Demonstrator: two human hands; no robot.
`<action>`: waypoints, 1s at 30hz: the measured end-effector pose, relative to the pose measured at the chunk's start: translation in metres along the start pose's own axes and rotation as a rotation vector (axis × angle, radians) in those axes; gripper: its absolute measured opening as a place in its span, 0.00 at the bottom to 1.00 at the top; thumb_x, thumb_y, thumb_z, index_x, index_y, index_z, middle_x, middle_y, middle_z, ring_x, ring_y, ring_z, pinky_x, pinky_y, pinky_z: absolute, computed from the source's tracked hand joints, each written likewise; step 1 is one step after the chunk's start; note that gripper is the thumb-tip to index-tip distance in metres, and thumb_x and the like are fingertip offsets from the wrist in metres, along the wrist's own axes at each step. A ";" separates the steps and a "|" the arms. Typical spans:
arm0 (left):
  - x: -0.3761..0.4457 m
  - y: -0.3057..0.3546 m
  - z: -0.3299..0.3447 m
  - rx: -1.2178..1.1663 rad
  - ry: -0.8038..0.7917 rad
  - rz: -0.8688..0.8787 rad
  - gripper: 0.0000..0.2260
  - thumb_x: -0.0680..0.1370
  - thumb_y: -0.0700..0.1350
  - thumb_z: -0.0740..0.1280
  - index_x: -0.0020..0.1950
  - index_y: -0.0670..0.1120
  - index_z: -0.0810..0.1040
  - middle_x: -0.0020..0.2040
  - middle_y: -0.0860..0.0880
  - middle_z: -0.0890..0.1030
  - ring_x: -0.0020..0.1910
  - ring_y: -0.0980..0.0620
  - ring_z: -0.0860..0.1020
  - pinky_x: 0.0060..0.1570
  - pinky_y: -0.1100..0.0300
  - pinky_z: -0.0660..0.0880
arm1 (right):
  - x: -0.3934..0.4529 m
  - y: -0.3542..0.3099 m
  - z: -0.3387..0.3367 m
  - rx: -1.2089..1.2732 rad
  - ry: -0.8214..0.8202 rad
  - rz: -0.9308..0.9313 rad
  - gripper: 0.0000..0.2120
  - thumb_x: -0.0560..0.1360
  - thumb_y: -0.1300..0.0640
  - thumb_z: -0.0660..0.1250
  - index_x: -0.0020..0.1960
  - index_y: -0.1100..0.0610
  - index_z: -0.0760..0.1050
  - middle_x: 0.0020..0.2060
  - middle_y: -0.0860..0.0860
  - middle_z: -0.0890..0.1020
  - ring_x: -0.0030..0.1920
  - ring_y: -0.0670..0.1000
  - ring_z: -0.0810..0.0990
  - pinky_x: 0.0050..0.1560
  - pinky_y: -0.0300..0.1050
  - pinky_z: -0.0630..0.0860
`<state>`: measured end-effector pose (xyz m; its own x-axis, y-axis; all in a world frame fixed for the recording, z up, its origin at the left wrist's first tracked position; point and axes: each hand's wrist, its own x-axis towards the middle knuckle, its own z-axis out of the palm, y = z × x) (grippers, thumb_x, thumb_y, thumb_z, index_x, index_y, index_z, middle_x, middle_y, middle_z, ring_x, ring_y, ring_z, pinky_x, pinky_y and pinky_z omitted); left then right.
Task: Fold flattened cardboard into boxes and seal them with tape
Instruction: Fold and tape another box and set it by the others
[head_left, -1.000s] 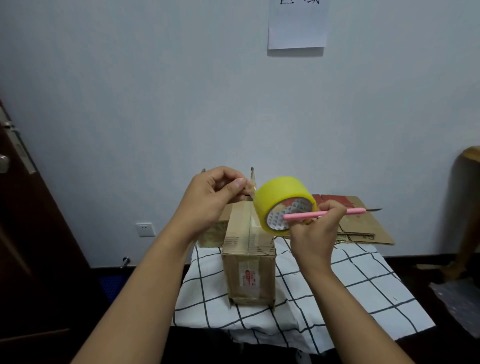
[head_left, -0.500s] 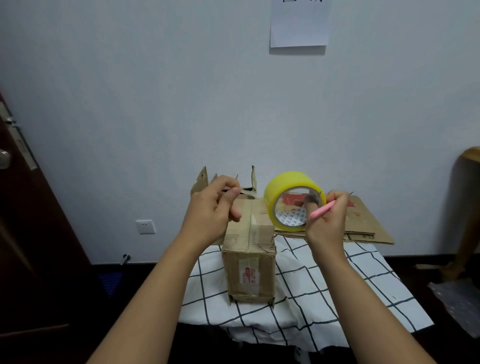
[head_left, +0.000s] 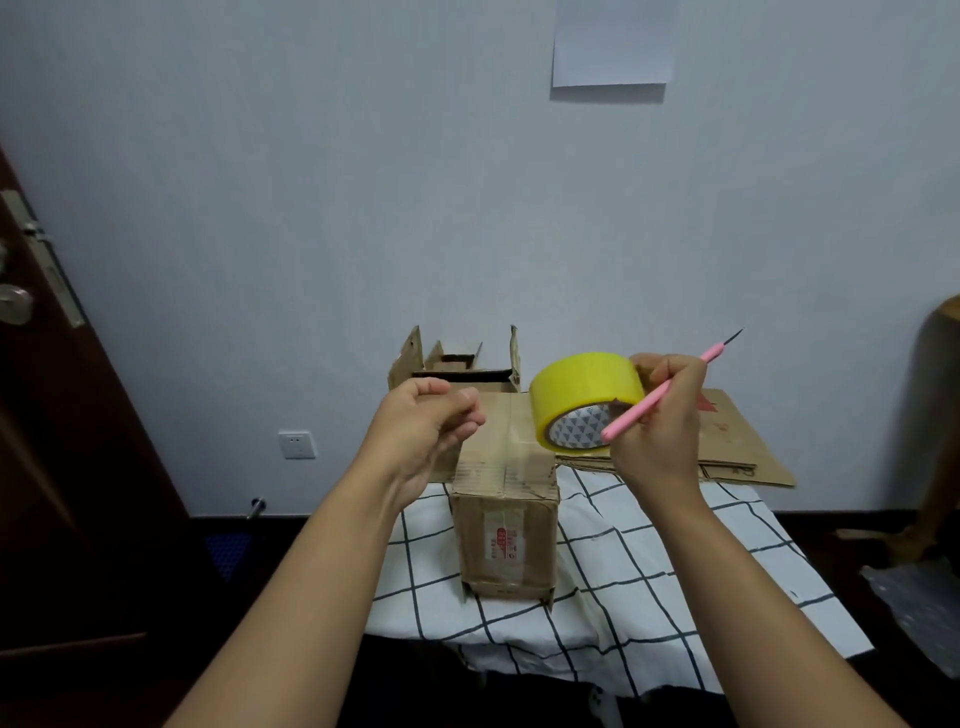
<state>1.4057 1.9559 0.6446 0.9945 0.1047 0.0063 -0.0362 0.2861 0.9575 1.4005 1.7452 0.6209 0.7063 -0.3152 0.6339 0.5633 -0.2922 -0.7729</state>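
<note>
Standing upright near the middle of the checked cloth (head_left: 727, 561), the taped cardboard box (head_left: 506, 514) had its top flaps closed, with a strip of clear tape running along the seam and down the near face over a red-printed label. Just above its top, toward 2 o'clock, hung the yellow tape roll (head_left: 584, 397), its patterned core turned toward the camera. The right hand (head_left: 657, 431) grasped that roll from the 3 o'clock side, fingers curled round its rim, and the same hand pinched a pink craft knife (head_left: 670, 397) whose dark blade pointed up toward 1 o'clock. At 10 o'clock from the box top, the left hand (head_left: 423, 426) hovered with fingers curled inward and thumb near the fingertips; whether it pinched a thin end of tape I cannot tell.

Behind the box, at 12 o'clock, stood an open cardboard box (head_left: 457, 366) with its flaps upright. At 3 o'clock, flattened cardboard (head_left: 737, 441) lay on the far edge of the table. Farther out, a white wall socket (head_left: 296, 444) sat at 9 o'clock, a dark door (head_left: 47, 415) with a metal handle filled the 9 o'clock edge, and a sheet of paper (head_left: 613, 47) hung on the wall at 12 o'clock.
</note>
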 end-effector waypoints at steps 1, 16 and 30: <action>0.000 0.000 -0.001 -0.005 -0.020 -0.041 0.10 0.76 0.34 0.71 0.55 0.40 0.73 0.40 0.43 0.83 0.37 0.50 0.82 0.38 0.62 0.81 | 0.000 -0.001 0.000 -0.002 0.007 -0.010 0.22 0.61 0.63 0.66 0.46 0.45 0.59 0.53 0.52 0.75 0.51 0.55 0.77 0.43 0.49 0.76; -0.009 -0.007 0.007 -0.061 -0.275 -0.332 0.30 0.68 0.61 0.69 0.57 0.37 0.79 0.51 0.40 0.85 0.47 0.45 0.85 0.45 0.58 0.82 | 0.015 -0.024 0.002 0.261 0.022 -0.113 0.23 0.73 0.79 0.59 0.45 0.52 0.57 0.44 0.52 0.72 0.37 0.34 0.74 0.40 0.28 0.71; 0.018 0.009 -0.035 0.355 -0.092 -0.028 0.08 0.79 0.39 0.69 0.39 0.41 0.78 0.30 0.48 0.78 0.28 0.56 0.74 0.30 0.66 0.73 | 0.018 0.011 -0.031 -0.414 -0.227 -0.113 0.23 0.68 0.72 0.63 0.48 0.46 0.63 0.45 0.50 0.80 0.39 0.50 0.77 0.34 0.44 0.67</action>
<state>1.4194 1.9938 0.6432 0.9999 0.0109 -0.0112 0.0119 -0.0624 0.9980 1.4058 1.7081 0.6243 0.7521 -0.0695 0.6554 0.4562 -0.6629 -0.5938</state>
